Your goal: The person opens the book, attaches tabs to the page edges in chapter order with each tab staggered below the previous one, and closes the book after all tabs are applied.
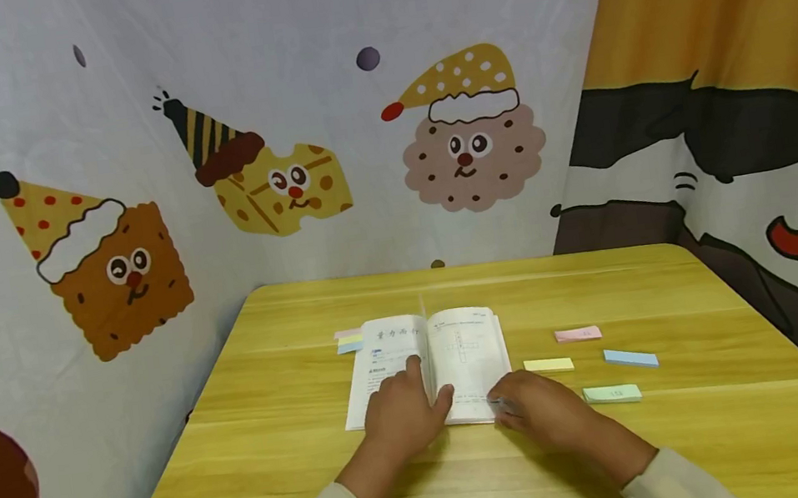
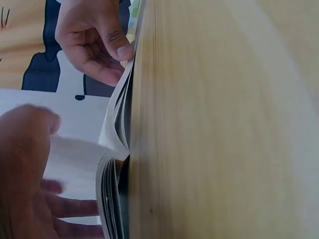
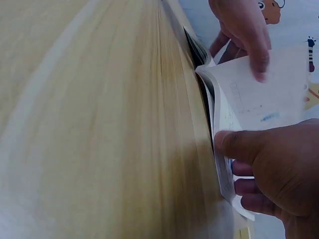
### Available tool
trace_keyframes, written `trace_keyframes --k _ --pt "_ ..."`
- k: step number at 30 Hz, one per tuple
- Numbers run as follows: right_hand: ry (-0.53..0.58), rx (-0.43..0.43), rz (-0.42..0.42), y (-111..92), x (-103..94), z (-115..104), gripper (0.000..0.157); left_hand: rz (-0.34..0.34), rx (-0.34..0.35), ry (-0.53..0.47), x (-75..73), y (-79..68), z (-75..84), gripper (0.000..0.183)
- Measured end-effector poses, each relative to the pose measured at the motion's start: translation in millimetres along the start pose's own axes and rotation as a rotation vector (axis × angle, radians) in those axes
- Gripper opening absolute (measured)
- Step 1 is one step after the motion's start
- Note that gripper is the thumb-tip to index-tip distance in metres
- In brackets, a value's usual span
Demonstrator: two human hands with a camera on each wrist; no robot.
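Note:
An open book [image 1: 471,370] of printed pages lies on the wooden table, and one leaf [image 3: 269,87] stands up from its spine, seen nearly edge-on in the head view. My left hand [image 1: 406,408] is over the left page with the index finger stretched forward, beside the raised leaf; its fingers look straight and relaxed. At the lower right corner, my right hand [image 1: 547,410] grips the edge of the right-hand pages, thumb at the near edge and the other fingers partly curled. Pink, yellow and blue sticky tabs [image 1: 349,341] stick out from the book's left edge.
To the right of the book lie a pink sticky-note strip [image 1: 578,335], a yellow one [image 1: 548,366], a blue one [image 1: 630,358] and a green one [image 1: 612,394]. Behind the table [image 1: 300,304] hangs a cloth [image 1: 369,253] printed with cartoon snacks.

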State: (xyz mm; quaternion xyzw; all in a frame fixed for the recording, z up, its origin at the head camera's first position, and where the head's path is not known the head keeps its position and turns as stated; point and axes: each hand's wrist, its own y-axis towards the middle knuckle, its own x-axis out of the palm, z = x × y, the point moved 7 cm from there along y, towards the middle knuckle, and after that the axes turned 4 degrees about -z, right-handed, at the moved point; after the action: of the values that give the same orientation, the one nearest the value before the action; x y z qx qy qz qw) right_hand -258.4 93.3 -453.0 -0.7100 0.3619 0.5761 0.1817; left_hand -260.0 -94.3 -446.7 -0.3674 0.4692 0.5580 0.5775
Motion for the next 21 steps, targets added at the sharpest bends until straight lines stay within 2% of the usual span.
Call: trace_keyframes --k 2,5,9,12,15,18,21 --pt "-0.011 -0.008 -0.008 0.3 -0.4 -0.4 0.024 0.032 -0.048 -0.065 -3.8 -0.4 -4.1 0.071" --pt "-0.033 -0.027 -0.025 0.6 -0.5 -0.5 0.022 0.124 -0.102 -0.084 -8.9 -1.1 -11.8 0.078" --pt "-0.053 -0.055 -0.018 0.8 -3.1 -0.2 0.017 0.23 -0.1 0.033 -12.3 -0.9 -17.3 0.088" --pt "-0.073 -0.054 0.01 1.1 -5.5 0.7 0.018 0.214 -0.021 0.165 -12.3 0.4 -11.6 0.079" --pt "-0.109 -0.024 0.02 1.9 -6.4 2.5 0.016 0.153 0.124 0.283 -10.0 -1.7 2.4 0.06" --pt "-0.132 0.011 0.029 2.5 -7.3 3.9 0.012 0.091 0.269 0.321 -4.5 -7.9 16.4 0.044" --pt "-0.144 0.012 0.096 3.9 -12.1 3.2 0.011 0.029 0.321 0.314 -0.1 -11.4 22.7 0.037"
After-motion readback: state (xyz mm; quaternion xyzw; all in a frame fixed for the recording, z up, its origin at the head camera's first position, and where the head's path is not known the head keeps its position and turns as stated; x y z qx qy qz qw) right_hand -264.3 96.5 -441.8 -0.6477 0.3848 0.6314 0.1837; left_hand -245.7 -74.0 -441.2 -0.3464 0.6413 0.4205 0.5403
